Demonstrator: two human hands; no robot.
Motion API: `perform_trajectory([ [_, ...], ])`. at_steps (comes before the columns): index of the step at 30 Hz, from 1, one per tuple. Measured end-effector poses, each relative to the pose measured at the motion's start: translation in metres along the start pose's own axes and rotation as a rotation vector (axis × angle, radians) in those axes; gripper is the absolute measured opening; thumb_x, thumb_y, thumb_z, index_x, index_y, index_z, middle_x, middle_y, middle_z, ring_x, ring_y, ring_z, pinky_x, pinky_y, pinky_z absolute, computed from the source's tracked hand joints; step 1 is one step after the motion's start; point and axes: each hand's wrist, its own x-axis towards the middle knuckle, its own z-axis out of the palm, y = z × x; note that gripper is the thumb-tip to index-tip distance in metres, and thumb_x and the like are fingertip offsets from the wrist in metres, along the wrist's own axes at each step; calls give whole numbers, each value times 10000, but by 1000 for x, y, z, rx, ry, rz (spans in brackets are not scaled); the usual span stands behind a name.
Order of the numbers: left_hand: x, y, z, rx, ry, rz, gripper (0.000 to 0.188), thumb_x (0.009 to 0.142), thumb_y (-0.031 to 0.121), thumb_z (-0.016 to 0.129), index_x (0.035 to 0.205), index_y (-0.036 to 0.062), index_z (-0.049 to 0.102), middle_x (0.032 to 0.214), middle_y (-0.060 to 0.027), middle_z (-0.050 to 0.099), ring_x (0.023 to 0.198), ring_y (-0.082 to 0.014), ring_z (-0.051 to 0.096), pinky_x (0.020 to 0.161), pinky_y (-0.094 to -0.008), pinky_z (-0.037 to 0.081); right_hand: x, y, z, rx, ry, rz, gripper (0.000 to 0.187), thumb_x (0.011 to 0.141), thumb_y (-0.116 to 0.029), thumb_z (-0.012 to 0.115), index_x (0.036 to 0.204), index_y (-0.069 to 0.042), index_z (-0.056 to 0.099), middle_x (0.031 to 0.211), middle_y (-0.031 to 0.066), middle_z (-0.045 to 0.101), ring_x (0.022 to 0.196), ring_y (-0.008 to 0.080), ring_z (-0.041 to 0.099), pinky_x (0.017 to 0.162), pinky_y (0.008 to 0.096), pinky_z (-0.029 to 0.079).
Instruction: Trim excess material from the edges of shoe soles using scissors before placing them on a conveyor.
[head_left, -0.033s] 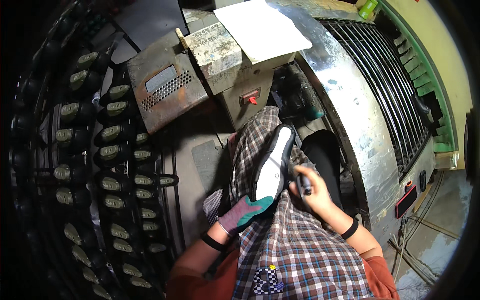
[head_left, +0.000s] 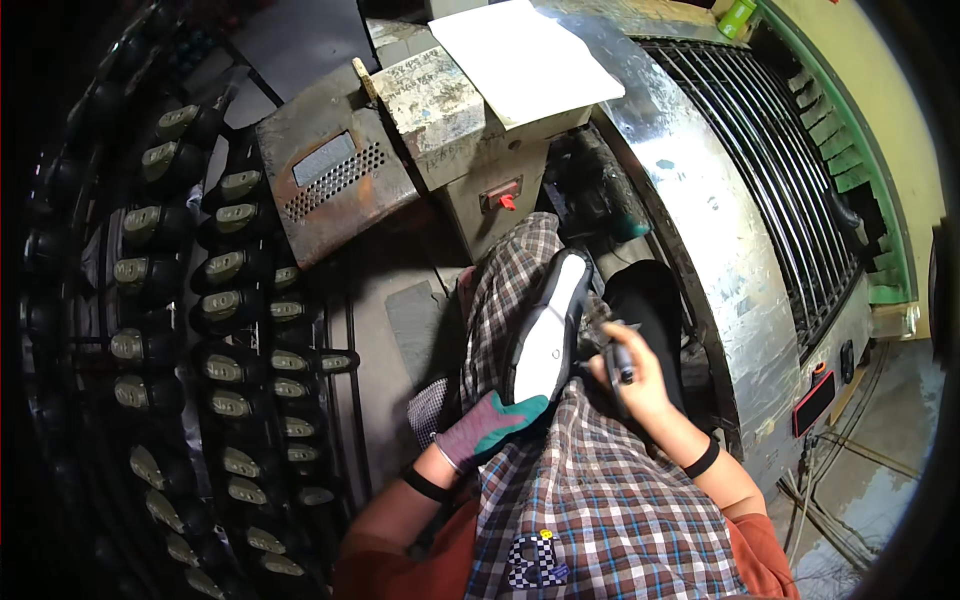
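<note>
A black shoe [head_left: 546, 345] lies across my lap on a plaid apron [head_left: 610, 490], its long white underside turned up. My left hand [head_left: 488, 432], in a purple and green glove, is closed on the near end of the shoe, thumb over its edge. To the right of the shoe, my bare right hand [head_left: 645, 388] grips a slim tool with a black handle [head_left: 624, 365]. The far end of this tool is blurred, so its kind is unclear. A small gap separates the right hand from the shoe.
Racks of dark shoe-shaped pieces [head_left: 225, 265] with pale tops fill the left. Ahead stand a rusty perforated metal box [head_left: 335, 170] and a post with a red switch [head_left: 507, 201], topped by white sheets [head_left: 530, 60]. On the right is a metal machine with a barred bed [head_left: 760, 170].
My right hand has shifted slightly to the right with the black-handled tool, away from the shoe. The left hand and the shoe look nearly unmoved.
</note>
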Motion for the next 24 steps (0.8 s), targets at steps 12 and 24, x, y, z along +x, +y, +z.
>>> perform_trajectory([
  [12,11,43,12,311,406,364,765,844,31,654,1478,59,228,1371,-150,441,1254,-215,466,1045,-317,387,-24,32,-24,524,-174,568,583,835,-273,743,1312,-94,461,1024,3,563,900,76,512,788,251,424],
  [24,-29,51,52,-503,158,310,403,999,202,468,1376,66,426,1310,-107,533,1158,-213,564,1029,-374,443,35,-41,42,649,-498,426,488,895,-99,650,1323,-80,415,901,0,549,598,32,438,496,188,346],
])
